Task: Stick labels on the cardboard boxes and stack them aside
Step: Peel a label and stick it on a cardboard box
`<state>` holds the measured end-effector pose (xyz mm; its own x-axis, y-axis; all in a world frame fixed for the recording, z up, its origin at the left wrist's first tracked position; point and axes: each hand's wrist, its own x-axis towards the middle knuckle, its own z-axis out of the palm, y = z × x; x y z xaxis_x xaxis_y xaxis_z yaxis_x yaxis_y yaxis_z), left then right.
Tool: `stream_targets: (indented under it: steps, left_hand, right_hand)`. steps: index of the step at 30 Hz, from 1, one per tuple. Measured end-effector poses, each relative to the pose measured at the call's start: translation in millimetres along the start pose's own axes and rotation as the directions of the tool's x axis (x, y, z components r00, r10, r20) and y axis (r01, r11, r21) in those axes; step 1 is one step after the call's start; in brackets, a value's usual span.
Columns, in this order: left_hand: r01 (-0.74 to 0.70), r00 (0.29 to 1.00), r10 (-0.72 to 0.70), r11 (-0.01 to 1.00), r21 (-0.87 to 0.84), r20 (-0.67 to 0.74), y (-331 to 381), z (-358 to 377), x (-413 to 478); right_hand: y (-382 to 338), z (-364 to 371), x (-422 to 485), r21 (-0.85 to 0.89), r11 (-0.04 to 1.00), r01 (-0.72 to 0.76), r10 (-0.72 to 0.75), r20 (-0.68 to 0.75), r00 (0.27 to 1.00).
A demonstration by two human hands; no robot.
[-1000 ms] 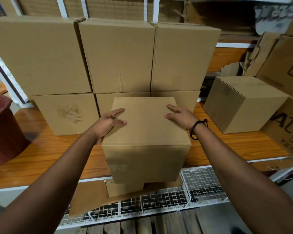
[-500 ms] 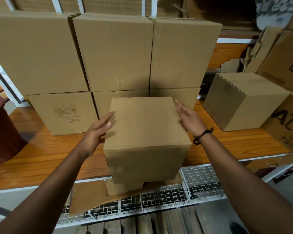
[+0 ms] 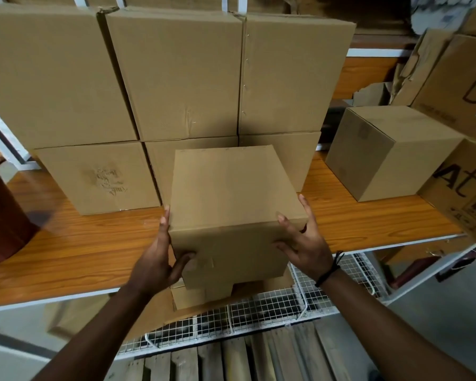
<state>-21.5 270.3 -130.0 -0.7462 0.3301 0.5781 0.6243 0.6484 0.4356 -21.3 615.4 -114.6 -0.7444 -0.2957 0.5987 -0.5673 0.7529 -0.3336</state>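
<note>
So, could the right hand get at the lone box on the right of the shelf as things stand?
Probably yes: only open shelf lies between the right hand and the lone box. It grips the front box, though, so it must let go first.
</note>
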Motion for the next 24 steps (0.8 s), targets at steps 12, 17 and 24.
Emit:
stream_targets:
  steps: [12,17,24]
  left_hand:
    - [-0.058,0.998,0.059,0.985,0.161,0.0,10.7,-23.6,19.0]
    - [-0.007,0.993,0.022,0.992,0.128,-0.117,28.3,-47.1,48.0]
    - [0.133,0.988,-0.128,0.99,0.048,-0.088,39.9,-70.0,101.0]
  right_hand:
    - [-29.3,-29.2,34.6,0.081,0.984,-0.158,0.164,-0.064,0.984]
    - [-46.3,-55.3,64.6,0.174,0.945,-0.275,0.287,-0.049,0.957]
    - [-36.9,-68.6,95.2,0.245,0.873,-0.421,0.44,-0.023,0.898]
